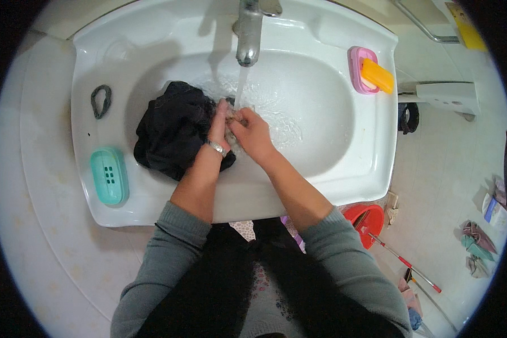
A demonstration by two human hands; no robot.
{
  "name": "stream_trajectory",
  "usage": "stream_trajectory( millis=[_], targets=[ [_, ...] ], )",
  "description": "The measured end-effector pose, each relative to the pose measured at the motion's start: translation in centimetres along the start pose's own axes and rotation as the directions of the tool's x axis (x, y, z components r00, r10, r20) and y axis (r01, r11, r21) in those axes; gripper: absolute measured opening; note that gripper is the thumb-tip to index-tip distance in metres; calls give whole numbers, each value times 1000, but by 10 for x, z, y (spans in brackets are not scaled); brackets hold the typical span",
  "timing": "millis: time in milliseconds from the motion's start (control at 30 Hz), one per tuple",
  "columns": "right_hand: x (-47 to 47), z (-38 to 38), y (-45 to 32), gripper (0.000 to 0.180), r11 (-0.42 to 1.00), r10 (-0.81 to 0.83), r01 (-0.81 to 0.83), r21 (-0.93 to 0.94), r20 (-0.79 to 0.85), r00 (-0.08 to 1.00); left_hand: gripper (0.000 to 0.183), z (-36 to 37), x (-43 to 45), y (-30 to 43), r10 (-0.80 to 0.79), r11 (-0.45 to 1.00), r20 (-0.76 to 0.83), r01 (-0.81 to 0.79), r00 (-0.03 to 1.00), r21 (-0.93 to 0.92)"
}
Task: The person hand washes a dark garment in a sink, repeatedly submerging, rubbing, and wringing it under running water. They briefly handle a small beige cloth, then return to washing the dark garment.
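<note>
Under the running chrome faucet [249,42], a small pale wet cloth [232,137] lies bunched between my hands. My left hand [219,126], with a metal-banded watch at the wrist, supports the cloth along its palm, fingers pointing away from me. Curled fingers of my right hand [253,131] pinch the cloth from the other side. A soaked black garment [173,126] is heaped in the white washbasin [279,190], against the left hand. Whether the pale cloth is joined to the black garment is hidden by my hands and the splashing water.
On the basin's left ledge are a dark hair tie [101,101] and a turquoise soap dish [109,175]. A pink soap dish [357,69] with an orange soap bar [378,76] is on the right ledge. Below stand a red bucket [376,228] and a mop handle [405,262].
</note>
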State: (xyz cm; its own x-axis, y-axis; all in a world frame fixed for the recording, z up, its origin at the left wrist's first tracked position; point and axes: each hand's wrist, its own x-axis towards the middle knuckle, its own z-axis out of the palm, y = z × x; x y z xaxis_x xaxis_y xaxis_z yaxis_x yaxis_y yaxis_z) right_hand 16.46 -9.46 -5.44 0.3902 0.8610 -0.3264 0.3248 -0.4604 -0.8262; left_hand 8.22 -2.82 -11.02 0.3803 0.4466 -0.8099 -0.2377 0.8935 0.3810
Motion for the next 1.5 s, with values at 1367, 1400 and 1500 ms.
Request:
stream_trajectory(
  millis=[1367, 1400, 1500],
  targets=[
    [35, -1, 65, 66, 981, 59, -148, -125, -533, 844, 46, 33, -17, -12, 162, 875, -18, -135, 987, 464],
    [38, 14, 65, 54, 969, 117, -207, -138, -483, 868, 44, 27, -10, -14, 171, 891, -8, -151, 985, 428],
    [14, 6, 15, 37, 787, 309, -226, 575, -50, 950, 43, 15, -4, 7, 119, 899, -113, -59, 986, 434]
  ],
)
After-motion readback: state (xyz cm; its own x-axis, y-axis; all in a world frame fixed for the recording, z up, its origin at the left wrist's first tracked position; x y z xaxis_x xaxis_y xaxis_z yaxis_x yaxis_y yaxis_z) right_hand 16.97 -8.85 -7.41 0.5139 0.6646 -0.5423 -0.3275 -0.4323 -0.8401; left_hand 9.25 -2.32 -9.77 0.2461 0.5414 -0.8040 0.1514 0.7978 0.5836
